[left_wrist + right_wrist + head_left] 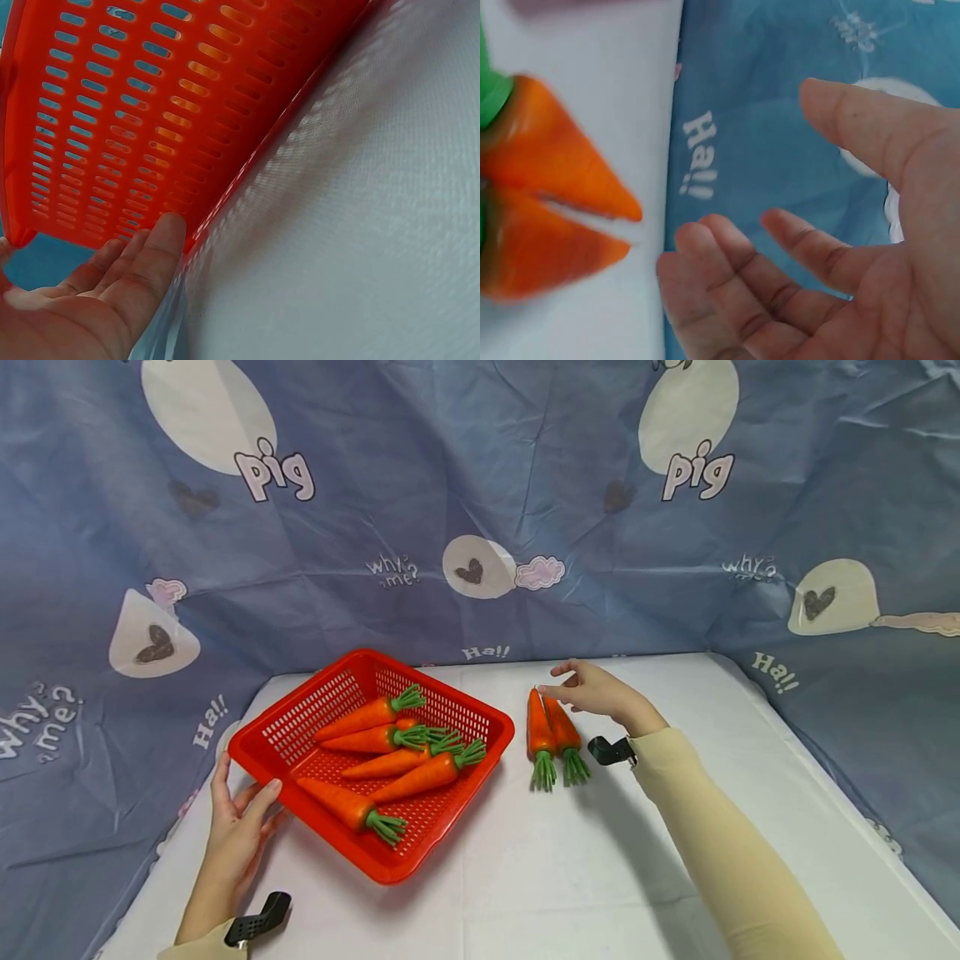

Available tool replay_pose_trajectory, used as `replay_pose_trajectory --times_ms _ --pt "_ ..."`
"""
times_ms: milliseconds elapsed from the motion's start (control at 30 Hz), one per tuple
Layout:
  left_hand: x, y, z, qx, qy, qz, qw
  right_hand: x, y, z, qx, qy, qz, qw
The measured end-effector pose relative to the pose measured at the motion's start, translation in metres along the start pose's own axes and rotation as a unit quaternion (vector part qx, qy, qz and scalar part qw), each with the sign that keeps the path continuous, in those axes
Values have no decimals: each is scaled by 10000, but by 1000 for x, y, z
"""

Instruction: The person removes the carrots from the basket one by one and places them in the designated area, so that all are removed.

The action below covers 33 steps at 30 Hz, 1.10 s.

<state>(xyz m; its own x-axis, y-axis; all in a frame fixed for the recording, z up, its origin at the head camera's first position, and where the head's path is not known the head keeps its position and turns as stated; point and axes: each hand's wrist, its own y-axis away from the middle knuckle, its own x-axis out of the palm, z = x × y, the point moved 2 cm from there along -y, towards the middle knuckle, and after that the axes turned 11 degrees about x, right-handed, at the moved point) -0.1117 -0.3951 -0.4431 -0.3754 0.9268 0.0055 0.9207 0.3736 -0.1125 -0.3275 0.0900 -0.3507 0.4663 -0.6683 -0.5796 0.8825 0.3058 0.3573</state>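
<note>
At the left corner of a red plastic basket, my left hand touches the outside with loosely spread fingers. In the left wrist view the fingers rest against the lower corner of the slotted wall, and the thumb is at the rim. Several orange carrots with green stems lie in the basket. My right hand is just beyond the pointed ends of two carrots lying side by side on the table. Its thumb and fingers are apart, and nothing is between them in the right wrist view.
A white cloth covers the table. Behind it hangs a blue patterned curtain, which meets the table's back edge and also runs along both sides. The basket stands left of the two loose carrots.
</note>
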Motion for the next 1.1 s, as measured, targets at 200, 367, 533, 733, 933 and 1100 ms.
replay_pose_trajectory --times_ms 200,367,533,733,933,1100 --pt "1 1 2 -22 40 34 10000 9 -5 28 -293 438 -100 9986" --pt "0 0 2 -70 29 -5 10000 19 -9 51 -671 880 -205 9936" --pt "-1 0 1 -119 -13 6 9999 31 -11 72 -866 1131 -196 9896" --pt "-2 0 1 -114 28 31 9999 48 -16 95 -1056 1245 -148 9865" --pt "-1 0 0 -3 98 33 9999 68 -24 121 -1191 1307 -179 9841" --pt "0 1 -2 38 113 21 9999 86 -31 138 -1343 1580 -70 9782"
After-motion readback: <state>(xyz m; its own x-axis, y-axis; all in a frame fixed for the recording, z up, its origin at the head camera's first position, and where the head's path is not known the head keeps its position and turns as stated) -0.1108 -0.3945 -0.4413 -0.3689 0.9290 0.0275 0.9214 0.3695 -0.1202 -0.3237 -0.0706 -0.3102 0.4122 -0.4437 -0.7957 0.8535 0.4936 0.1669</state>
